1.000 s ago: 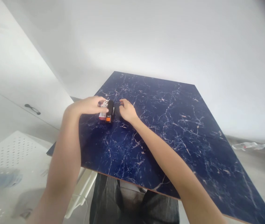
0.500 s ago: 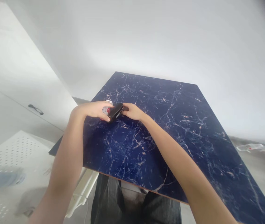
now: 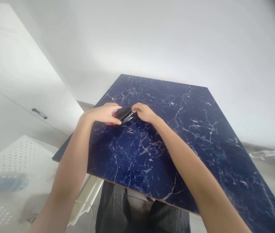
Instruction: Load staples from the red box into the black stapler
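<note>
A small black case (image 3: 123,114) with thin silvery metal pieces (image 3: 128,117) along its right side is held over the table's left half. My left hand (image 3: 105,113) grips the case from the left, fingers behind it and thumb along the front. Partly hidden under that hand is a red-and-white packet (image 3: 113,113). My right hand (image 3: 144,112) is closed at the case's right end, fingertips pinching a slim silvery metal tool (image 3: 134,111). The tool's exact kind is too small to make out.
The dark blue marbled table (image 3: 142,161) stands against a white wall. At lower left are a white perforated surface (image 3: 18,155) and a clear plastic bottle (image 3: 5,183). A crumpled clear wrapper (image 3: 270,154) lies beyond the table's right edge.
Both hands and the black case have shifted slightly right in view. The case has turned, and more silvery metal now shows at its right side, by my right fingertips.
</note>
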`<state>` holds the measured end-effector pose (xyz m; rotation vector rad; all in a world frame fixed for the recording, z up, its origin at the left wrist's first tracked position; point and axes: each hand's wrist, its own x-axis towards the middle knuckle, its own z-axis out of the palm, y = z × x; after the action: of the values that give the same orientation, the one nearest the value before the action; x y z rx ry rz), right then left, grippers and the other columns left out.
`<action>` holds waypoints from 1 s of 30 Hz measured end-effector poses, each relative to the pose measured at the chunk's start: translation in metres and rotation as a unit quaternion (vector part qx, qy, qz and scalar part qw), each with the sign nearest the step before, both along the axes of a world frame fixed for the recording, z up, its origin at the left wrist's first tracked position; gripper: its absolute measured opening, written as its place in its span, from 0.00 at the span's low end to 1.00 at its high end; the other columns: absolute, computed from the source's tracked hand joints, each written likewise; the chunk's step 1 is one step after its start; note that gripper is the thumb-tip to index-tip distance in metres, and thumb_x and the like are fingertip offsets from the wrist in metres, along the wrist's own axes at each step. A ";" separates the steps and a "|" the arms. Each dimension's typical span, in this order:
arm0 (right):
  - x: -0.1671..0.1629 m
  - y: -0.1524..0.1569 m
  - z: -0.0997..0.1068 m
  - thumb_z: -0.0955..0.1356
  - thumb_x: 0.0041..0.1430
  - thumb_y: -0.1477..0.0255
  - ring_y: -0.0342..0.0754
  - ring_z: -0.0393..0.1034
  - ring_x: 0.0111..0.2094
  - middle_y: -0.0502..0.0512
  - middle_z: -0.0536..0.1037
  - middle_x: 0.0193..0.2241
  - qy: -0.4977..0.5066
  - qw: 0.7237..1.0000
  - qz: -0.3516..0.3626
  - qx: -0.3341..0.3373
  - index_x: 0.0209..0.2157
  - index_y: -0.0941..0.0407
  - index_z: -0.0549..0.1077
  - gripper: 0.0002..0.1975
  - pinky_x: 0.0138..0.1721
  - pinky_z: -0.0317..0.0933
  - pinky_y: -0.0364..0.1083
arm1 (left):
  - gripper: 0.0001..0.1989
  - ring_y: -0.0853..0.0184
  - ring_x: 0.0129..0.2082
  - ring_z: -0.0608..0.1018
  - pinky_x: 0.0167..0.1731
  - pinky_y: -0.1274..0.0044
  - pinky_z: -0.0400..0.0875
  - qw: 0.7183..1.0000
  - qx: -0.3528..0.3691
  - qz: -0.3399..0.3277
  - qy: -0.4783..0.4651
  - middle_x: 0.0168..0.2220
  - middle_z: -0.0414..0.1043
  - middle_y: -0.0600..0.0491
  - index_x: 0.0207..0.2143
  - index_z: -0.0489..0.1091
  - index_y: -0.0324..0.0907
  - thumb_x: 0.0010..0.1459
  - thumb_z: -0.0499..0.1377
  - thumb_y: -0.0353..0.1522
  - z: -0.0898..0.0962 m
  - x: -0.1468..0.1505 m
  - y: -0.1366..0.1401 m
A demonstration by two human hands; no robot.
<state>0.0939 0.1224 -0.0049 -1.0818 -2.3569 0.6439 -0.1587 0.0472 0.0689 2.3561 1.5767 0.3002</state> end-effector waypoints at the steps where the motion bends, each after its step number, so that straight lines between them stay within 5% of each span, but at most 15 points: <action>1: 0.001 -0.001 0.003 0.61 0.55 0.85 0.51 0.75 0.52 0.54 0.83 0.47 -0.014 1.000 0.022 0.012 0.40 0.53 0.81 0.21 0.59 0.63 0.51 | 0.24 0.60 0.37 0.83 0.35 0.73 0.78 0.999 -0.031 -0.014 -0.009 0.48 0.79 0.48 0.48 0.80 0.53 0.48 0.70 0.46 -0.001 0.002 0.001; 4: 0.000 -0.002 0.011 0.65 0.52 0.85 0.56 0.74 0.50 0.56 0.83 0.42 -0.055 0.996 0.065 0.041 0.38 0.53 0.80 0.19 0.57 0.62 0.52 | 0.21 0.61 0.35 0.83 0.32 0.74 0.77 0.992 -0.117 -0.051 -0.018 0.49 0.77 0.47 0.47 0.79 0.52 0.51 0.67 0.43 -0.005 0.005 0.004; 8: 0.003 0.003 0.018 0.67 0.50 0.84 0.58 0.74 0.47 0.56 0.83 0.38 -0.077 0.993 0.066 0.065 0.36 0.53 0.79 0.16 0.53 0.62 0.52 | 0.22 0.53 0.51 0.79 0.40 0.72 0.78 0.995 -0.083 -0.045 0.015 0.50 0.75 0.46 0.47 0.79 0.51 0.51 0.67 0.46 -0.007 0.004 0.005; 13: 0.020 0.010 0.018 0.67 0.58 0.77 0.53 0.77 0.43 0.54 0.84 0.40 -0.042 0.996 0.021 0.072 0.42 0.54 0.79 0.12 0.50 0.65 0.50 | 0.26 0.45 0.68 0.65 0.51 0.66 0.74 0.995 -0.070 -0.034 0.058 0.64 0.68 0.44 0.50 0.77 0.50 0.52 0.67 0.51 -0.009 0.003 0.004; 16: 0.030 0.009 0.014 0.67 0.64 0.69 0.50 0.78 0.43 0.56 0.84 0.43 0.041 0.996 -0.058 0.047 0.44 0.55 0.78 0.10 0.50 0.67 0.49 | 0.23 0.43 0.70 0.60 0.55 0.62 0.72 0.996 -0.053 -0.030 0.066 0.68 0.65 0.43 0.39 0.79 0.46 0.51 0.67 0.53 -0.013 0.007 0.005; 19: 0.035 0.003 0.008 0.68 0.66 0.64 0.50 0.79 0.41 0.56 0.84 0.40 0.054 0.988 -0.146 0.004 0.45 0.55 0.78 0.12 0.49 0.68 0.49 | 0.18 0.42 0.66 0.64 0.56 0.59 0.69 0.996 0.003 -0.020 0.089 0.59 0.74 0.42 0.28 0.76 0.44 0.52 0.67 0.49 -0.017 0.020 0.005; 23: 0.031 -0.004 0.004 0.72 0.62 0.66 0.51 0.79 0.37 0.54 0.84 0.33 0.006 0.990 -0.139 -0.035 0.37 0.55 0.79 0.07 0.48 0.69 0.50 | 0.14 0.40 0.54 0.72 0.51 0.55 0.70 0.990 0.078 0.017 0.119 0.41 0.79 0.41 0.26 0.76 0.43 0.53 0.66 0.45 -0.020 0.038 0.002; 26: 0.021 -0.007 0.004 0.70 0.64 0.66 0.53 0.80 0.43 0.56 0.85 0.40 0.011 0.989 -0.141 -0.041 0.43 0.55 0.79 0.10 0.51 0.68 0.51 | 0.12 0.38 0.51 0.73 0.50 0.53 0.69 0.987 0.093 0.040 0.127 0.31 0.77 0.42 0.31 0.77 0.44 0.54 0.66 0.43 -0.021 0.045 0.000; 30: 0.008 -0.012 0.003 0.68 0.63 0.74 0.54 0.78 0.52 0.60 0.83 0.52 0.029 0.987 -0.154 -0.042 0.56 0.57 0.74 0.19 0.57 0.66 0.53 | 0.12 0.40 0.49 0.76 0.49 0.54 0.69 0.982 0.124 0.055 0.130 0.32 0.78 0.43 0.38 0.76 0.44 0.56 0.65 0.42 -0.024 0.048 0.002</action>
<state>0.1022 0.1106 -0.0018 -1.4086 -2.0693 0.6538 -0.1108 0.0494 0.0451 2.5867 1.8916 0.2313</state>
